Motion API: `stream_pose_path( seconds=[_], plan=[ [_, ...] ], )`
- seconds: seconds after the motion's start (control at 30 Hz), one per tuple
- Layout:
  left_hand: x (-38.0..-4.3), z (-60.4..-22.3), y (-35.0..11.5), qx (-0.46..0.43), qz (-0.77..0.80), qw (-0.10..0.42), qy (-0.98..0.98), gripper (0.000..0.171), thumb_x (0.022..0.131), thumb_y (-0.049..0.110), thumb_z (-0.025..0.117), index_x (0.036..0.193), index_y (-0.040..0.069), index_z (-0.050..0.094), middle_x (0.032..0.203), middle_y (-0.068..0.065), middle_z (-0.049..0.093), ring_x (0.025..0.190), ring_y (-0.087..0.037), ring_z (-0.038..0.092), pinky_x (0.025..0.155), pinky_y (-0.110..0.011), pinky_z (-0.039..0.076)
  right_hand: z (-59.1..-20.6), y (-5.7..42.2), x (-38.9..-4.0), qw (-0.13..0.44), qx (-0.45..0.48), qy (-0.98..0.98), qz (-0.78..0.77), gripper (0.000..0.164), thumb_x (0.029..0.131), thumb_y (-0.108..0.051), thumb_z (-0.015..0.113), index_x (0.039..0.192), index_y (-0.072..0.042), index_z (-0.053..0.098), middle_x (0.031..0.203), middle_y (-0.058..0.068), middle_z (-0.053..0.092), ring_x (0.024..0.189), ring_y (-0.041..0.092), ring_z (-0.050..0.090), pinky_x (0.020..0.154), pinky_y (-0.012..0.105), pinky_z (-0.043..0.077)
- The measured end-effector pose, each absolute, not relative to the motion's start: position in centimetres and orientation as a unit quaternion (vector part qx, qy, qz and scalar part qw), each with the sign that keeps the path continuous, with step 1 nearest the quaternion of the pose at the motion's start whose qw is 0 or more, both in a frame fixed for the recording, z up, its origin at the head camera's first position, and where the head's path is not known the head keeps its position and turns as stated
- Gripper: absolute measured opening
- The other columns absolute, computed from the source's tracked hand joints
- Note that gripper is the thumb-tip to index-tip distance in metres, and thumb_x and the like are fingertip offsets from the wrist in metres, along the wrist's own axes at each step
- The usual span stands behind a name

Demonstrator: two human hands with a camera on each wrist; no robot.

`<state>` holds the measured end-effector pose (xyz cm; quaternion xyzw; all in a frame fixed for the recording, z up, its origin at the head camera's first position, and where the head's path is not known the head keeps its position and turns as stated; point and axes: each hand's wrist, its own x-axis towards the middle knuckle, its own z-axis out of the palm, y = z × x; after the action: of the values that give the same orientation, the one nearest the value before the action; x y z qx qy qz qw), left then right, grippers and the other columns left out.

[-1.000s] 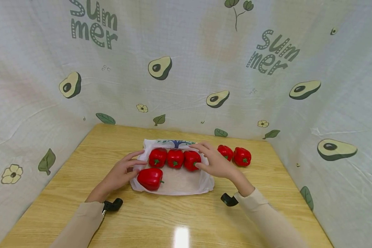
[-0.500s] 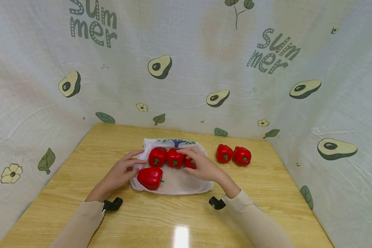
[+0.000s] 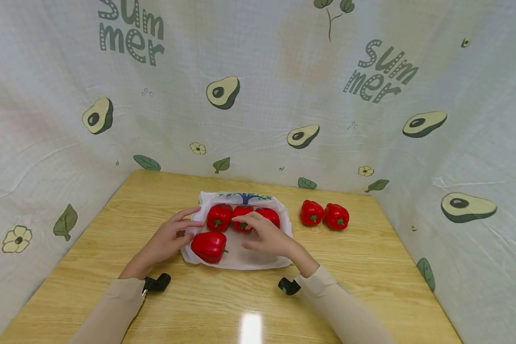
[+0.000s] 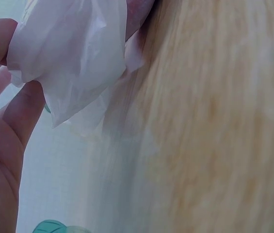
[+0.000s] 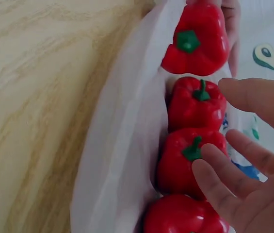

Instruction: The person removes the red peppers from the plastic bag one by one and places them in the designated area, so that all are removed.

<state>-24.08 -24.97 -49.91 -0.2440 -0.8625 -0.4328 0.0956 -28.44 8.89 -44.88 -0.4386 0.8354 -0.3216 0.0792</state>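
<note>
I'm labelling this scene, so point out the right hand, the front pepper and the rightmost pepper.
Right hand (image 3: 270, 237): head view, back of the hand.
Front pepper (image 3: 208, 246): head view, middle of its side.
Rightmost pepper (image 3: 335, 215): head view, skin near its stem.

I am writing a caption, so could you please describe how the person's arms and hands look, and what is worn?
The left sleeve and right sleeve are long, plain and beige. Near their ends sit the left wrist camera and right wrist camera, both black and bent. No gloves or rings show on the left hand or right hand.
</note>
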Motion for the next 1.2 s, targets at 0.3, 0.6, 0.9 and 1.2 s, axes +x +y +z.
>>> stream_pose_path(
  seconds=[0.3, 0.6, 0.9, 1.2],
  plan=[
    [-24.1, -49.8, -25.0, -0.248, -0.434, 0.098, -0.861, 0.036, 0.097, -0.007, 0.067, 0.129, 0.008, 0.076, 0.164, -0.01, 0.046, 0.138, -0.041, 0.054, 0.091, -0.031, 0.061, -46.0, 7.9, -28.1, 0.098, -0.445, 0.828, -0.326, 0.065, 0.097, -0.012, 0.077, 0.156, -0.014, 0.05, 0.144, 0.015, 0.057, 0.126, 0.033, 0.06, 0.104, 0.046, 0.056],
    [-24.2, -50.0, -25.1, -0.249, -0.436, 0.097, -0.859, 0.036, 0.097, -0.005, 0.069, 0.13, 0.009, 0.076, 0.164, -0.011, 0.046, 0.14, -0.043, 0.053, 0.093, -0.045, 0.062, -46.9, 6.9, -27.9, 0.097, -0.458, 0.826, -0.314, 0.065, 0.096, -0.011, 0.077, 0.155, -0.022, 0.052, 0.138, 0.008, 0.06, 0.12, 0.025, 0.06, 0.098, 0.034, 0.057],
    [-24.2, -50.0, -25.0, -0.254, -0.437, 0.102, -0.857, 0.036, 0.097, -0.004, 0.069, 0.13, 0.009, 0.076, 0.163, -0.011, 0.046, 0.138, -0.043, 0.053, 0.092, -0.038, 0.062, -47.1, 6.0, -27.6, 0.108, -0.464, 0.817, -0.325, 0.066, 0.095, -0.009, 0.078, 0.154, -0.027, 0.053, 0.137, -0.001, 0.058, 0.122, 0.024, 0.06, 0.097, 0.033, 0.058],
    [-24.1, -49.9, -25.0, -0.255, -0.441, 0.097, -0.855, 0.035, 0.098, -0.005, 0.068, 0.13, 0.008, 0.076, 0.164, -0.011, 0.046, 0.138, -0.042, 0.054, 0.093, -0.047, 0.061, -47.0, 5.3, -27.5, 0.108, -0.482, 0.808, -0.321, 0.068, 0.095, -0.01, 0.08, 0.155, -0.023, 0.052, 0.139, 0.001, 0.057, 0.122, 0.025, 0.062, 0.098, 0.032, 0.058]
  ],
)
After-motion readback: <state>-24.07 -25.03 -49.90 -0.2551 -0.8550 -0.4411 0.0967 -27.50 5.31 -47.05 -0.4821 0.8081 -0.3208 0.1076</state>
